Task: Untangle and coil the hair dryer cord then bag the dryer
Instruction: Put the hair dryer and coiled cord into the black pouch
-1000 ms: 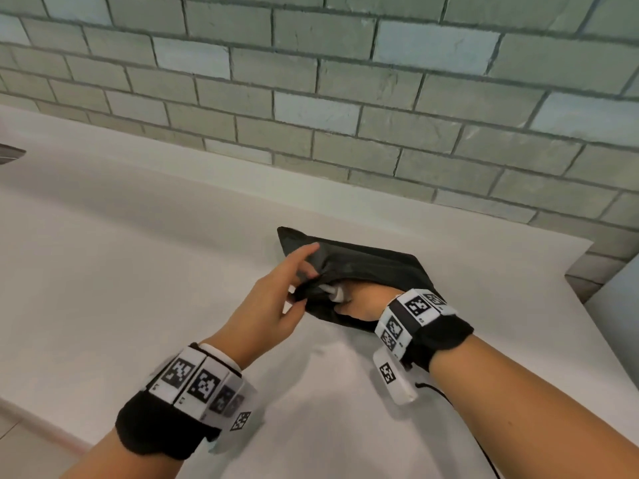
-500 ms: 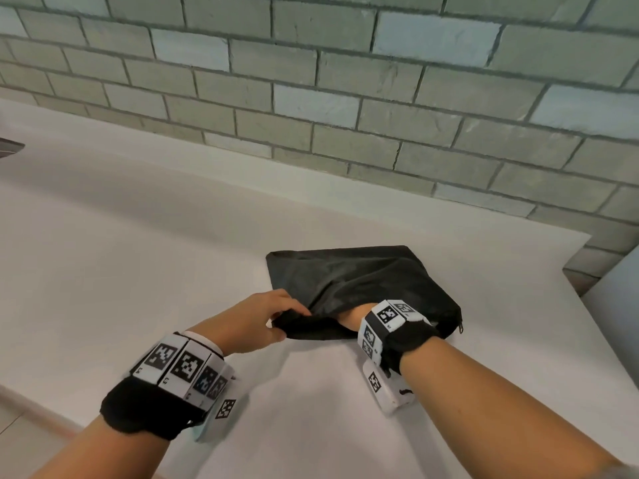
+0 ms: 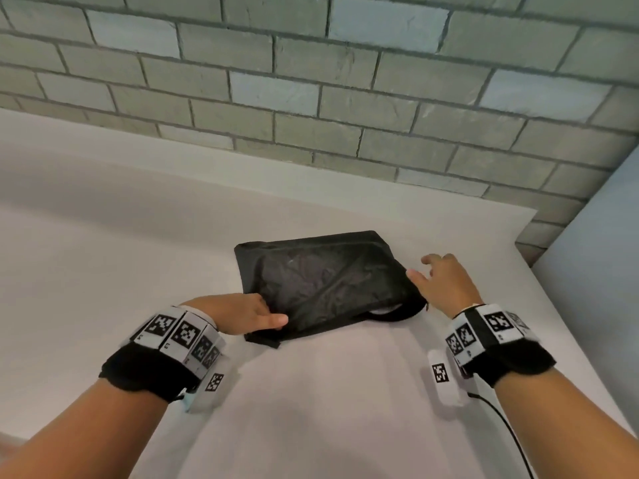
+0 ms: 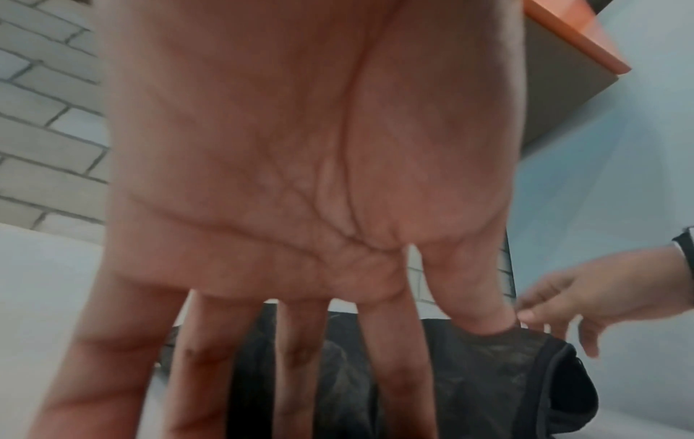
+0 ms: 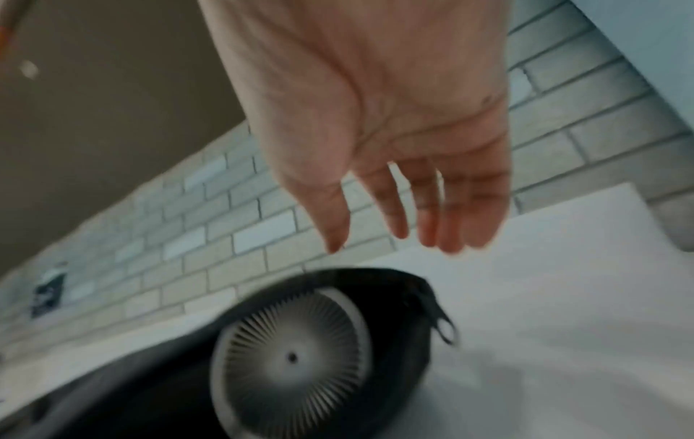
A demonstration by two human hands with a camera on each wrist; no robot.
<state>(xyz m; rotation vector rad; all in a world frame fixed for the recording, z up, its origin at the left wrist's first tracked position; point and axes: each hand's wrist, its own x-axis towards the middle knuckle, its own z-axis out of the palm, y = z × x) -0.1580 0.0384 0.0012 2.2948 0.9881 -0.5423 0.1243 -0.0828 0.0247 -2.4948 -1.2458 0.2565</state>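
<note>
A black zip bag (image 3: 325, 281) lies flat on the white counter (image 3: 103, 257) with its mouth facing me at the right. The hair dryer is inside; its pale round rear grille (image 5: 291, 356) shows in the open mouth in the right wrist view, and a sliver of it (image 3: 385, 310) shows in the head view. The cord is hidden. My left hand (image 3: 252, 314) rests with straight fingers (image 4: 396, 371) on the bag's near left corner (image 4: 469, 386). My right hand (image 3: 444, 285) hovers with relaxed fingers (image 5: 390, 208) just right of the bag's mouth, holding nothing.
A grey brick wall (image 3: 311, 81) runs along the back of the counter. The counter ends at a corner (image 3: 529, 216) on the right beside a pale panel (image 3: 594, 257). A zip pull (image 5: 445, 326) hangs at the bag's mouth.
My right hand has come out of the bag and moved to its right side. The bag now lies flatter, and my left hand has gone from pinching its mouth to resting on it.
</note>
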